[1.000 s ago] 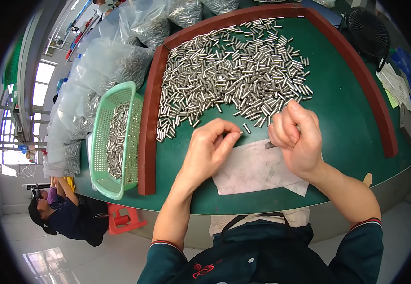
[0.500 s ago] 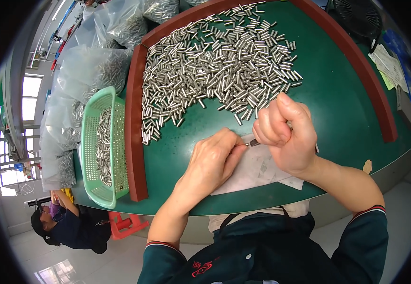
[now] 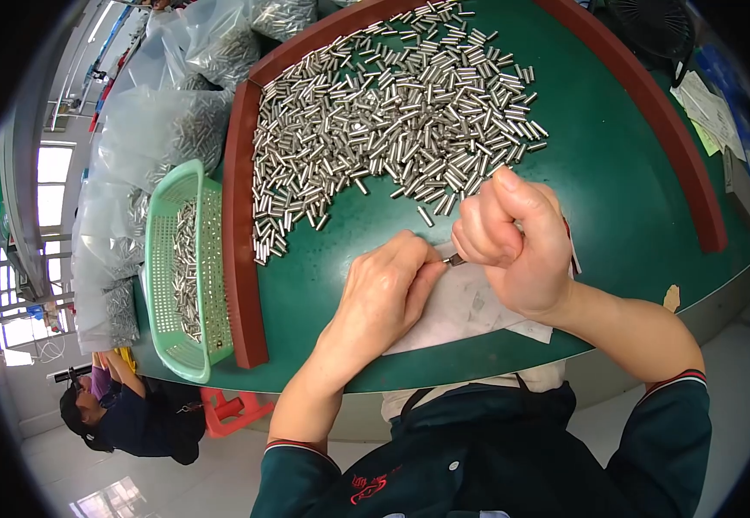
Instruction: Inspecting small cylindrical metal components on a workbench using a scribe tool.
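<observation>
Steel pin [image 3: 454, 258] sits pinched between my right hand [image 3: 513, 246] and left hand [image 3: 388, 289] fingertips, over white paper [image 3: 461, 312] near the table's front edge; bare green felt [image 3: 617, 186] lies rightward.

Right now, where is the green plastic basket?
In the head view, the green plastic basket sits at the left, just outside the red-brown rim of the green table, beside clear bags of metal pins.

Bright, even daylight, window [image 3: 25, 259] glare far left; metal pins [image 3: 392, 112] glint; soft shadows; strong fisheye bending, black rim corners.
</observation>
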A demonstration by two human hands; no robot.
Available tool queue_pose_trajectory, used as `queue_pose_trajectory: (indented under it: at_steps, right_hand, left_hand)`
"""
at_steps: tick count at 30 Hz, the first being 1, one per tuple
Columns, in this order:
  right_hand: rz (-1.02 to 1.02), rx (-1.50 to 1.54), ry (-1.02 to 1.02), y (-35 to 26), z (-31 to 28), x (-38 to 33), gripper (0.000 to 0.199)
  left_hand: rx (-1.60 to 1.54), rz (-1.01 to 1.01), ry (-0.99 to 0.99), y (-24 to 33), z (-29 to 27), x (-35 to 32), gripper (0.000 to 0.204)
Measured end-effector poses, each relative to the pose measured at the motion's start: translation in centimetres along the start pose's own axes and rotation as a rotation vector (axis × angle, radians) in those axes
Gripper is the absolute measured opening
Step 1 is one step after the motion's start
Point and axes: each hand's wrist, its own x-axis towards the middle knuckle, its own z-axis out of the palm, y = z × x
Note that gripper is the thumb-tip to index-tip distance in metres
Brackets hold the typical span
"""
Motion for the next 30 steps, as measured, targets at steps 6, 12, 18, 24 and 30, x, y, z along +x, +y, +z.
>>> queue_pose_trajectory:
  at_steps: [6,12,18,24,30]
  right_hand:
    - [-0.028,-0.092,-0.018,0.2,0.4,-0.6,0.045]
    - [-0.121,-0.201,-0.095,0.8,0.5,-1.2,0.038]
    - [-0.095,-0.194,-0.115,0.8,0.3,-1.0,0.038]
    - [-0.046,-0.014,-0.019,-0.5,0.4,-0.3,0.044]
    - [-0.108,0.071,-0.013,-1.2,-0.2,0.4,0.043]
  left_hand:
    - [0.022,0.002,0.026,0.1,0.3,-0.1,0.013]
    - [0.013,0.05,0.063,0.1,0.4,0.0,0.012]
    - [0.044,0.059,0.057,0.5,0.4,0.1,0.01]
    - [0.086,0.038,0.014,0.6,0.1,-0.1,0.009]
    - [-0.121,-0.15,-0.017,0.6,-1.1,0.1,0.008]
